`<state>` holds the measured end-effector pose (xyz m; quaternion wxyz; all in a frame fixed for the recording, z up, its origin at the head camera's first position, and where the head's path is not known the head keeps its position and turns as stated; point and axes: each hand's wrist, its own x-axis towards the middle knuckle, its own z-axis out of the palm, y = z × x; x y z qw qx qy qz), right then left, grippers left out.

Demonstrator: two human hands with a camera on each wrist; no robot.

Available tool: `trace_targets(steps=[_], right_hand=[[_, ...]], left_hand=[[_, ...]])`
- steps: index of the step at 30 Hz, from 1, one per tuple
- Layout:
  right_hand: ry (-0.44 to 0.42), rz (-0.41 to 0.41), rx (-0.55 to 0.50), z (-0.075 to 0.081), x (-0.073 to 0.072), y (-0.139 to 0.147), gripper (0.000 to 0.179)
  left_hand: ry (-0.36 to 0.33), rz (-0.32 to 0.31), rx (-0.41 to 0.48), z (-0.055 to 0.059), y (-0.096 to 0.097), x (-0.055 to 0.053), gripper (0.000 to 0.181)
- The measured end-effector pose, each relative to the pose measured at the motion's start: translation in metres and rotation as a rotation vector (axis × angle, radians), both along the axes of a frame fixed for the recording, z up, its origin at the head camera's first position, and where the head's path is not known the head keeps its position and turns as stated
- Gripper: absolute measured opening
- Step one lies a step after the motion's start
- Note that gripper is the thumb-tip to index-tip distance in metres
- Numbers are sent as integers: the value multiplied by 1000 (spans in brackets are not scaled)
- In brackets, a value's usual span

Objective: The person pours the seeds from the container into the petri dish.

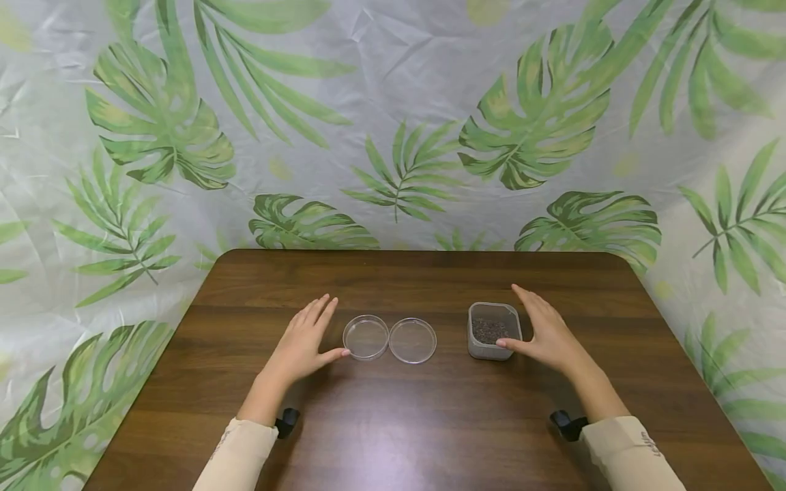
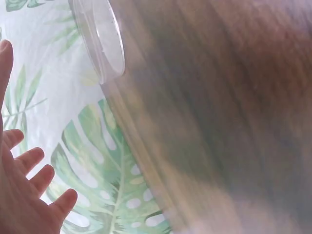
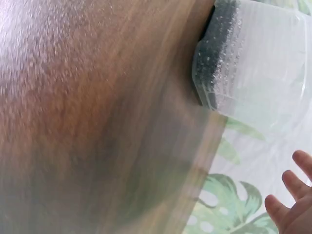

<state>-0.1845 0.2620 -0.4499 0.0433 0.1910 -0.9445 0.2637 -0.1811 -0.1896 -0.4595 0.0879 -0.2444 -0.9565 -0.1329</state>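
Observation:
Two round clear petri dish halves lie side by side on the brown wooden table (image 1: 393,423): a left dish (image 1: 366,339) and a right dish (image 1: 413,341). My left hand (image 1: 305,344) is spread at the left dish, its thumb tip right at the rim. To the right stands a clear square plastic tub (image 1: 486,351), with a layer of dark, soil-like grains (image 1: 489,330) in the bottom. My right hand (image 1: 548,335) spreads around the tub's right side, thumb over its near rim. In the right wrist view the tub (image 3: 263,63) shows its dark layer through the wall.
A light cloth with green leaf prints (image 1: 405,82) hangs behind the table and at both sides. A dark wrist strap piece (image 1: 286,423) shows at the left wrist, another (image 1: 568,425) at the right. Both forearms wear cream sleeves.

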Motion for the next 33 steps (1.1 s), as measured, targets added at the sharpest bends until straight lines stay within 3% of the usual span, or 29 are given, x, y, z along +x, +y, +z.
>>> trace_targets(steps=[16, 33], right_hand=[[-105, -57, -132, -23, 0, -4, 107], [-195, -124, -232, -38, 2, -9, 100]], left_hand=[[-83, 57, 139, -21, 12, 1, 94], [-311, 84, 378, -37, 22, -2, 103]])
